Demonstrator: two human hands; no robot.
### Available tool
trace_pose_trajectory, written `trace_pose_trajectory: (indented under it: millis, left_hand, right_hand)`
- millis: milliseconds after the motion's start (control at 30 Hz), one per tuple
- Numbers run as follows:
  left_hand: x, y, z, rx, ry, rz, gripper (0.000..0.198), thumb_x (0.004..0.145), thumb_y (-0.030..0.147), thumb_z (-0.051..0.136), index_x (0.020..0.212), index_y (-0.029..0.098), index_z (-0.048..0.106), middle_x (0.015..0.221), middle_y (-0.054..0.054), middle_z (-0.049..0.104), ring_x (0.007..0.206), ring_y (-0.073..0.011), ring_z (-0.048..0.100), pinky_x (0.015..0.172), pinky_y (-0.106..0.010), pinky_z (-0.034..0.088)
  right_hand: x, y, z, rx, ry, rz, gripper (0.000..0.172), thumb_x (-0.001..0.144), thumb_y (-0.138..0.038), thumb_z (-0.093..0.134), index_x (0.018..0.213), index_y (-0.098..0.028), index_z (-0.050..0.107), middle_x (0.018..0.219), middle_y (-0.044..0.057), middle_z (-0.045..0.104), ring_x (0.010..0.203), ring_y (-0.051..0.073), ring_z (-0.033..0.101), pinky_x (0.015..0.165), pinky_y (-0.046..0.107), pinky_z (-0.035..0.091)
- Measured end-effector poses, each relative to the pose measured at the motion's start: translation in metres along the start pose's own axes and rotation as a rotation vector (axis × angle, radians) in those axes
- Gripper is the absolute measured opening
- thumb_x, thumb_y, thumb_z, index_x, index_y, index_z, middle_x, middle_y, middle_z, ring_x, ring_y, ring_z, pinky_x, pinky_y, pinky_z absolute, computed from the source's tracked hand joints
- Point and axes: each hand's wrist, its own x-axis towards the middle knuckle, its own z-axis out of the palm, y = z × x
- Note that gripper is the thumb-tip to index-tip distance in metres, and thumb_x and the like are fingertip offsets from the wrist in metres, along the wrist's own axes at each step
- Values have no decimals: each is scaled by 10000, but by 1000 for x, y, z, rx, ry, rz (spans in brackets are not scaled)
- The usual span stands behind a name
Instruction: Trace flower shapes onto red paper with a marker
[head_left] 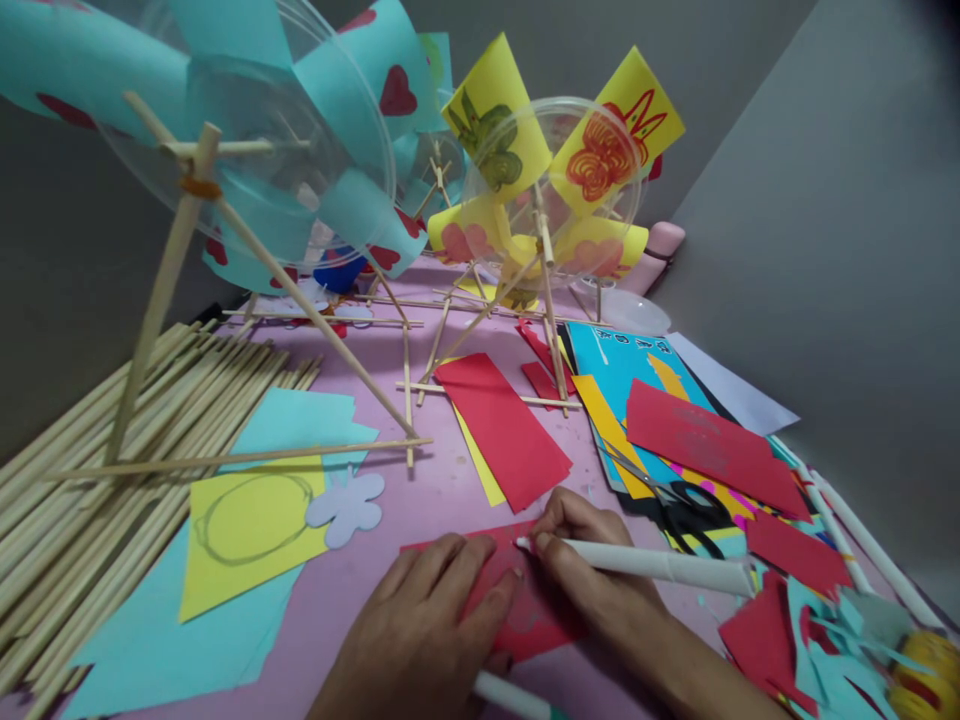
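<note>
A red piece of paper [517,625] lies on the purple tabletop close to me, with faint pale marks on it. My left hand [420,620] rests on its left part, fingers stretched out and lying flat. My right hand [600,570] pinches a white marker [660,562], its tip touching the paper near the top edge. From beneath my left hand pokes another white stick-like piece with a teal end [517,697]; whether the hand grips it is hidden. Beyond, a red strip [506,430] overlaps a yellow one.
Wooden sticks [187,430] lie in a pile at left, beside a yellow sheet [251,520] with a drawn oval. Stick-framed wheels with blue [375,75] and yellow paper [499,120] stand behind. Black-handled scissors [686,505], cut paper and scraps [832,640] lie at right.
</note>
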Motion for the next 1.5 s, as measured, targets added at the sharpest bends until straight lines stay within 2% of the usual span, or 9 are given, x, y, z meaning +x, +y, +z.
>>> trace_pose_trajectory:
  millis: [133,300,533,767,1067,1500]
  left_hand:
    - [0,0,0,0,2,-8,296,894,282,536,1189,264,559,1187,-39,611,1028,-235,546,835,-374,461]
    - [0,1,-1,-8,-16,-14,302,882,274,550,1183,272,568,1194,-43,606,1027,-237,540,835,-371,460]
    - [1,1,-2,-13,-22,-19,304,870,273,571,1174,270,572,1185,-36,611,1015,-235,543,828,-367,466]
    - [0,0,0,-1,-2,-15,303,862,278,584,1165,271,573,1182,-36,616,1014,-232,547,834,-365,464]
    - [0,1,-1,-15,-16,-29,322,853,242,575,1171,284,566,1179,-27,613,1016,-233,550,834,-371,467]
    - [-2,-2,0,-10,31,-10,300,867,280,584,1164,245,559,1186,-28,628,1012,-231,565,835,-363,475]
  right_hand:
    - [1,0,0,36,1,2,120,760,-223,460,640,-221,452,544,-56,441,512,125,386,482,240,280]
    - [1,-1,-1,137,91,59,146,748,-267,483,615,-229,435,529,-66,413,484,117,339,457,239,266]
    - [1,-1,-1,116,72,62,135,742,-259,486,616,-226,454,527,-66,419,490,122,352,462,242,269]
    - [-1,-4,-2,161,214,43,146,721,-256,491,586,-230,440,519,-70,406,486,117,341,454,238,260]
    - [1,-2,-2,50,182,33,147,717,-243,460,577,-237,417,514,-66,395,488,124,345,451,244,259]
    - [1,-3,-1,151,185,84,135,703,-234,485,581,-231,427,497,-76,397,466,112,328,439,234,254]
